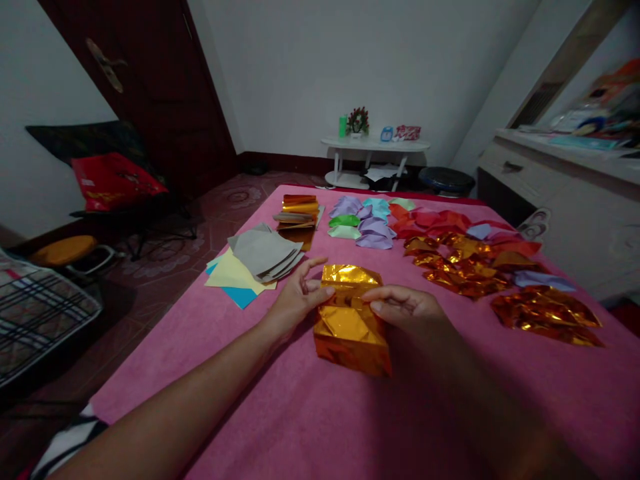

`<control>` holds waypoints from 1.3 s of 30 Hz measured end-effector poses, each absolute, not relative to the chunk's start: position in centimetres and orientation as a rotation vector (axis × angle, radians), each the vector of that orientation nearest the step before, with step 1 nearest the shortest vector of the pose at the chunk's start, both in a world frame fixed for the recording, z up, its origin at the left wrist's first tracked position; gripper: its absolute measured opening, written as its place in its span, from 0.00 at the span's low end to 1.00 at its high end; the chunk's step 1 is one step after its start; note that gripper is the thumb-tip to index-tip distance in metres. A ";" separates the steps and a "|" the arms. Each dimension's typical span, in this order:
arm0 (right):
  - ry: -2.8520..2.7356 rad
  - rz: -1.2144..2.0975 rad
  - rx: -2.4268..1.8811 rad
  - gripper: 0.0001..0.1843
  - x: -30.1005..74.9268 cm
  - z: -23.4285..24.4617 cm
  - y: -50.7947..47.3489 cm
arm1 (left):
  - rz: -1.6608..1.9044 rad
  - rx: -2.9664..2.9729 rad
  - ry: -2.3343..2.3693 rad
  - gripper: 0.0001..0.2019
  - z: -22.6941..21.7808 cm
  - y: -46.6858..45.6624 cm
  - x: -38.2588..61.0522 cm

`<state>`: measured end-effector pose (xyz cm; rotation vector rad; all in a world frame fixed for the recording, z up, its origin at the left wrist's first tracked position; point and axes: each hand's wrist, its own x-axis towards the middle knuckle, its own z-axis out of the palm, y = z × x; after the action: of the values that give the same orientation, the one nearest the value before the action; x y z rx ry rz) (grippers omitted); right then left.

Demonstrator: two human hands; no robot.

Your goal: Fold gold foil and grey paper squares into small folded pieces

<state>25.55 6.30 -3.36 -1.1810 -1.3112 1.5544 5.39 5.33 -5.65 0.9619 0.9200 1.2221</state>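
A creased sheet of shiny gold foil paper (353, 333) is between my hands above the pink tablecloth (320, 420). It is partly folded, with raised flaps at its near and far ends. My left hand (303, 293) grips the left edge, its thumb lying on the paper and its index finger stretched past the far side. On the opposite edge, my right hand (407, 307) pinches the paper between thumb and fingers. Left of it lie a fanned stack of grey paper sheets (265, 250) and some yellow sheets (233, 272) over blue ones.
Folded gold foil pieces (465, 263) cover the table's right side, with red folded papers (435, 221) and purple ones (375, 232) farther back. A gold foil stack (300, 217) sits at the back left. Beyond stand a white side table (375, 143) and a dark stool (447, 180).
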 end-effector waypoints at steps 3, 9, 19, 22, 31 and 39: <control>-1.190 1.478 -1.260 0.14 25.7 -5.3 7.0 | 1.265 0.982 0.963 0.37 -6.2 5.0 5.6; -1.046 1.535 -1.199 0.21 25.8 -6.5 7.1 | 1.164 1.096 0.969 0.24 -6.8 4.8 5.8; -1.193 1.510 -1.081 0.23 25.4 -7.0 6.7 | 1.236 1.167 0.991 0.17 -7.3 4.9 5.7; -1.212 1.503 -1.076 0.20 25.4 -6.9 6.7 | 1.246 1.360 1.062 0.13 -7.0 4.8 5.6; -1.238 1.393 -1.148 0.17 25.1 -6.4 6.3 | 1.316 1.635 1.168 0.07 -6.5 4.8 5.6; -1.121 1.464 -1.120 0.16 25.3 -7.0 6.5 | 1.287 1.655 1.124 0.16 -6.9 4.9 5.6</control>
<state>25.28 6.46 -6.98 -1.1202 -1.1212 1.4643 5.64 4.91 -6.88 1.6549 1.1244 1.2874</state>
